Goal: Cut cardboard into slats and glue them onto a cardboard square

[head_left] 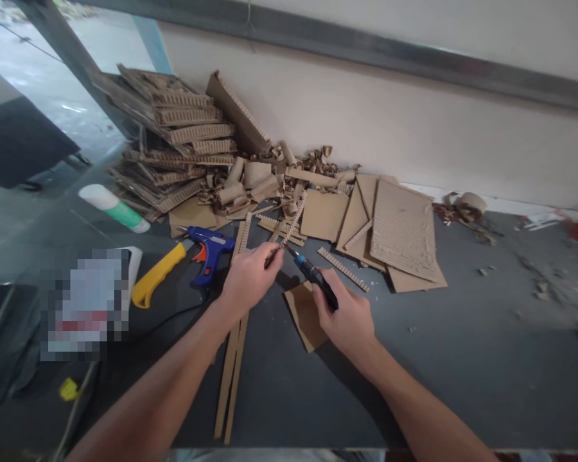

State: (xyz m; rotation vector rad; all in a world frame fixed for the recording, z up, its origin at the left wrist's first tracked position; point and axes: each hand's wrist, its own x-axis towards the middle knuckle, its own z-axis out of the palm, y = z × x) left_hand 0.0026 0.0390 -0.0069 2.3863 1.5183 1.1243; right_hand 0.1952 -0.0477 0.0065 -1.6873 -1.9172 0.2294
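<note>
My left hand (248,276) is closed in a pinch on a thin corrugated cardboard strip (289,232) that runs up and to the right. My right hand (347,316) grips a black and blue utility knife (315,277), whose tip points at the strip close to my left fingers. Under my hands lies a small brown cardboard piece (304,316) on the grey table (462,359). Two long cardboard strips (231,378) lie under my left forearm.
A blue glue gun (210,251) and a yellow cutter (157,276) lie to the left, by a white and green tube (113,206). Stacked corrugated cardboard (168,141) and curled scraps (270,176) pile against the wall. Flat sheets (402,231) lie to the right.
</note>
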